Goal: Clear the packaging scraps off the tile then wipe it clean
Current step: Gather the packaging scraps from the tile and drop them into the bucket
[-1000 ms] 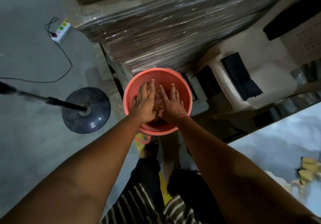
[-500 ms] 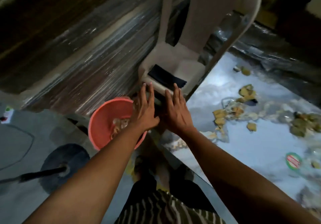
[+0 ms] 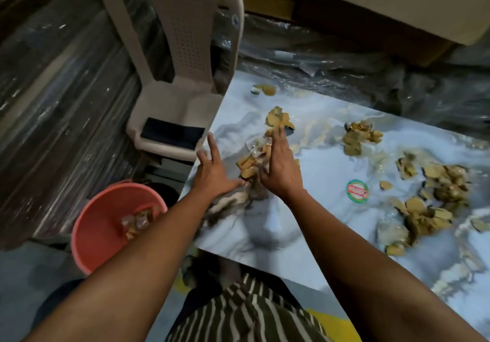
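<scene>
1. A round salmon-pink plastic bucket (image 3: 106, 225) stands on the floor at the left, just beside the tile's near-left corner, with a few scraps already in it.
2. The left hand (image 3: 212, 174) hovers over the glossy blue-grey marbled tile (image 3: 326, 171), its fingers (image 3: 211, 142) straight and spread, holding nothing.
3. Between the hands lies a clump of tan cardboard scraps and clear film (image 3: 252, 162).
4. The right hand (image 3: 279, 169) lies flat along the clump's right side, fingers straight and together.
5. To gather well, both palms should probably cup the clump from either side and lift it whole.
6. More tan scraps (image 3: 434, 201) and a round green-and-red sticker (image 3: 357, 191) lie further right, so wiping looks some way off.
</scene>
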Motion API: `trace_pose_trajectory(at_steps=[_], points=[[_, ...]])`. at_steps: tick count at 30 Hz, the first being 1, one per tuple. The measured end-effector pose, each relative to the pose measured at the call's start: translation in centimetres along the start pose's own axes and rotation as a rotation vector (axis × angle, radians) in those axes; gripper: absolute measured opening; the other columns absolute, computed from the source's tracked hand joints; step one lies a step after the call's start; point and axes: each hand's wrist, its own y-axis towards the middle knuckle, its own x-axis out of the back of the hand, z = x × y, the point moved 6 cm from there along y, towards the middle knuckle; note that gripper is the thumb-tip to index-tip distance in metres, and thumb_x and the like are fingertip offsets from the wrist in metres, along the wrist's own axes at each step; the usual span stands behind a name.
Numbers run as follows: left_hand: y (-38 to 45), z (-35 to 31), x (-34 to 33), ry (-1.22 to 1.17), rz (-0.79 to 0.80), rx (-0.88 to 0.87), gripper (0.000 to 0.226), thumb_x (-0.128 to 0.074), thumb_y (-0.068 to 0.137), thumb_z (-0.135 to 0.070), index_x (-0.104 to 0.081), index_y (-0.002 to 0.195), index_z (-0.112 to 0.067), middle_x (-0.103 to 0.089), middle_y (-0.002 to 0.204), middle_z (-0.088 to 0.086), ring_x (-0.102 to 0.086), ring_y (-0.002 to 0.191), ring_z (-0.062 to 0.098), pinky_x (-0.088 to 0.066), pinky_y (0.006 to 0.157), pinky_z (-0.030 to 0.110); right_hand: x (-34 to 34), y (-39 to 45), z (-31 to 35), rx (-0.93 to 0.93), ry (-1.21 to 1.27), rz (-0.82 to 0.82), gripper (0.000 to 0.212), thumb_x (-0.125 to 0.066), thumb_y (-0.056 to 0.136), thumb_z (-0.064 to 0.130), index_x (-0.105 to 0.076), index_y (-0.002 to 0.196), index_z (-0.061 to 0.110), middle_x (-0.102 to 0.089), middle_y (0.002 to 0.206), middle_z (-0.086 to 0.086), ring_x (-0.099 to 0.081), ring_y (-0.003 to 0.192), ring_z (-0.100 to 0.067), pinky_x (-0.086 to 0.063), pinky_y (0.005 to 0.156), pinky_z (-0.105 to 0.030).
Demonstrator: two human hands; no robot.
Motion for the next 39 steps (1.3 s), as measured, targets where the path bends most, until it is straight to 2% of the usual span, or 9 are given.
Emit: trace_pose_trajectory(at_steps=[2,4,7,11,16,20,27,33,39], points=[[0.1,-0.7,-1.9,-0.058,0.058,0.144,0.160,-0.089,0.063,-0.063,0.041,0.149,-0.025,0.005,0.162,0.034,-0.039,0.139,0.049,-0.045,0.105,0.045,2.3,0.6,-2.9,-0.118,0.037,-0.091,0.097,-0.069,0.090,0.033,-0.010,0.166,0.020,-0.064,0.140,-0.015,-0.068,0.109,-0.041,-0.053,0.070,-0.042],[0.5,-1.6,-3.3,-0.121,0.089,0.212,0.159,-0.090,0.064,-0.058,0.039,0.151,-0.022,0.012,0.162,0.035,-0.027,0.147,0.048,-0.040,0.111,0.045,4.6,1.2,-5.8,-0.231,0.009,-0.183,0.088,-0.065,0.092,0.038,-0.014,0.162,0.023,-0.075,0.118,-0.006,-0.073,0.086,-0.039,-0.051,0.064,-0.039],[1.7,-3.0,-5.2,-0.205,0.118,0.242,0.158,-0.093,0.064,-0.052,0.034,0.153,-0.020,0.011,0.163,0.034,-0.013,0.153,0.046,-0.029,0.119,0.045,7.8,1.9,-10.8,-0.397,0.056,-0.288,0.071,-0.061,0.094,0.037,-0.025,0.154,0.025,-0.074,0.115,0.006,-0.073,0.094,-0.036,-0.051,0.072,-0.041],[3.5,-5.9,-6.7,-0.244,0.114,0.225,0.161,-0.096,0.062,-0.044,0.035,0.153,-0.023,0.016,0.163,0.031,-0.008,0.154,0.044,-0.025,0.123,0.044,10.8,2.7,-17.8,-0.567,0.094,-0.378,0.075,-0.065,0.083,0.036,-0.034,0.150,0.022,-0.067,0.130,-0.004,-0.063,0.120,-0.037,-0.053,0.090,-0.048],[5.9,-8.2,-6.5,-0.088,0.128,0.157,0.168,-0.098,0.052,-0.052,0.035,0.153,-0.029,-0.004,0.157,0.030,-0.032,0.142,0.049,-0.039,0.113,0.045,11.7,3.9,-23.2,-0.660,-0.036,-0.255,0.089,-0.073,0.081,0.050,-0.029,0.155,0.029,-0.034,0.157,-0.018,-0.038,0.139,-0.046,-0.047,0.103,-0.059],[7.7,-9.1,-6.1,-0.059,0.201,0.053,0.164,-0.099,0.056,-0.045,0.032,0.153,-0.035,0.007,0.158,0.030,-0.016,0.151,0.046,-0.033,0.117,0.044,10.9,5.2,-25.0,-0.676,0.008,-0.125,0.090,-0.074,0.081,0.060,-0.027,0.156,0.040,-0.015,0.168,-0.014,-0.023,0.150,-0.045,-0.041,0.109,-0.064],[11.2,-10.0,-5.3,0.100,0.316,-0.057,0.163,-0.098,0.049,-0.055,0.028,0.153,-0.044,0.026,0.160,0.030,-0.017,0.151,0.052,-0.030,0.122,0.047,6.6,7.9,-20.8,-0.530,0.088,0.078,0.087,-0.071,0.079,0.068,-0.033,0.153,0.040,-0.034,0.152,-0.018,-0.032,0.140,-0.047,-0.040,0.113,-0.059],[12.3,-11.5,-6.1,0.127,0.467,-0.179,0.151,-0.097,0.053,-0.053,0.005,0.162,-0.033,0.021,0.162,0.025,-0.010,0.153,0.046,-0.027,0.124,0.044,4.2,10.4,-14.2,-0.453,0.082,0.104,0.093,-0.058,0.081,0.086,-0.021,0.158,0.051,-0.024,0.163,-0.016,-0.028,0.146,-0.049,-0.041,0.111,-0.063],[11.1,-10.8,-4.6,0.262,0.394,-0.222,0.157,-0.098,0.050,-0.053,0.015,0.158,-0.036,0.014,0.163,0.020,-0.026,0.148,0.047,-0.041,0.114,0.054,4.5,14.9,-11.4,-0.431,-0.076,0.212,0.102,-0.034,0.075,0.103,-0.004,0.161,0.057,-0.015,0.169,-0.020,-0.026,0.149,-0.053,-0.041,0.107,-0.065]])
